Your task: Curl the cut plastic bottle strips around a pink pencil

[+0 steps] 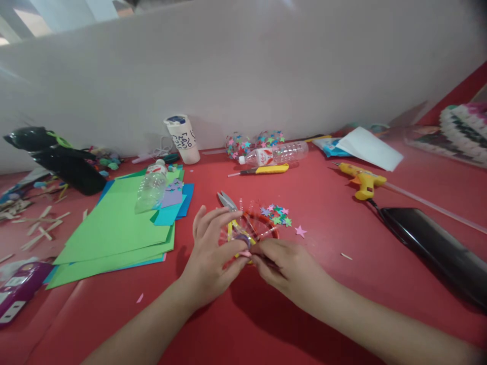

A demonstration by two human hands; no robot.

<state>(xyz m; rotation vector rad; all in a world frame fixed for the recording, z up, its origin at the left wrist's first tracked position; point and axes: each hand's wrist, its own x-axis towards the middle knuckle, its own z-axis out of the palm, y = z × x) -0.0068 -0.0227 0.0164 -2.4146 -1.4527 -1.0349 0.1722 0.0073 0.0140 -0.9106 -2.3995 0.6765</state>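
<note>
Between the fingertips of both hands is a small pink piece (246, 253), largely covered by the fingers. My left hand (211, 253) pinches it with thumb and index finger, the other fingers raised. Closed at the same spot, my right hand (287, 261) meets it from the right. Just beyond the hands lie scissors (227, 201), whose yellow handles are partly hidden, and a round clear plastic piece (272, 230) with a red rim. Behind that is a heap of coloured star cutouts (277, 215); a single pink star (300, 231) lies to its right.
Green sheets (114, 218) with a cut bottle (152, 186) lie left. At the back are a white tumbler (183, 139), a plastic bottle (281, 153) and a yellow cutter knife (271, 169). A yellow glue gun (361, 180) and black case (429, 248) are right.
</note>
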